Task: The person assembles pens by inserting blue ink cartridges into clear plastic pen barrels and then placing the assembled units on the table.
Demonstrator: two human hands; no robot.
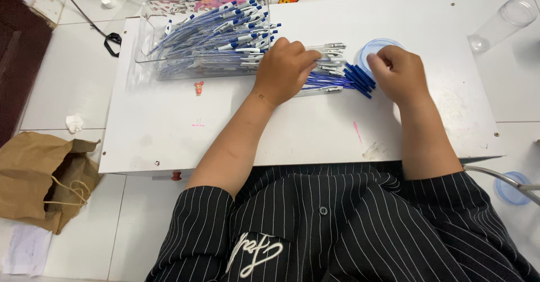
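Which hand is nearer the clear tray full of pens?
Left. The left hand rests on the loose pens just beside the clear tray; the right hand is farther off, by the round blue lid.

I count two hands on the white table: my left hand [284, 68] and right hand [398, 74]. Between them lies one bundle of blue pens [337, 74], too many to count; left of my left hand, one clear tray [147, 29] holds another heap. Beyond my right hand sits one blue lid [371, 50].
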